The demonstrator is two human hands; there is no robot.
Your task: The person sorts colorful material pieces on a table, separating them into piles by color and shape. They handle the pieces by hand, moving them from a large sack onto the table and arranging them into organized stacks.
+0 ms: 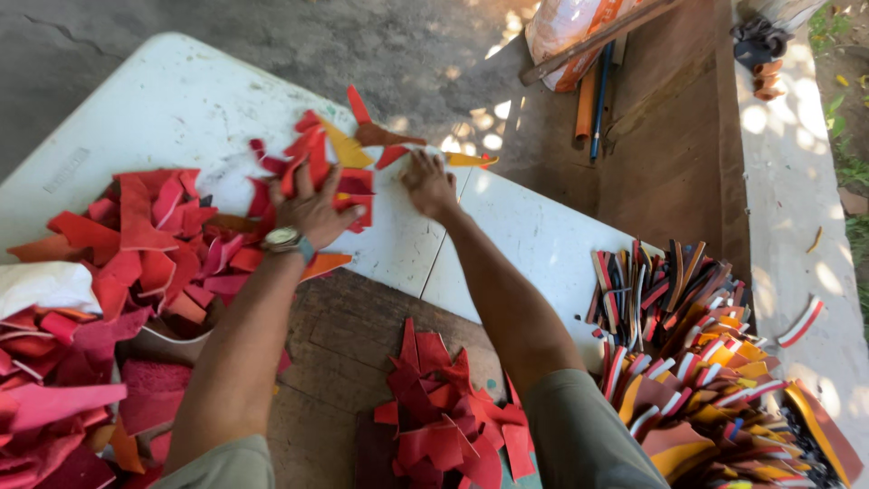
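**Red scraps spread across a white table**

Head view: Red, pink and orange scraps (136, 244) lie heaped along the left edge of a white table (181, 100). The left hand (312, 210), with a wristwatch (282, 239), lies flat on a small cluster (326, 154) near the table's far edge, fingers spread. The right hand (429, 184) presses down beside it, fingers slightly apart, gripping nothing. A red pile (448, 421) sits at the near edge; striped strips (688, 353) crowd the right corner. Most scraps appear unsorted, as the large heap remains.
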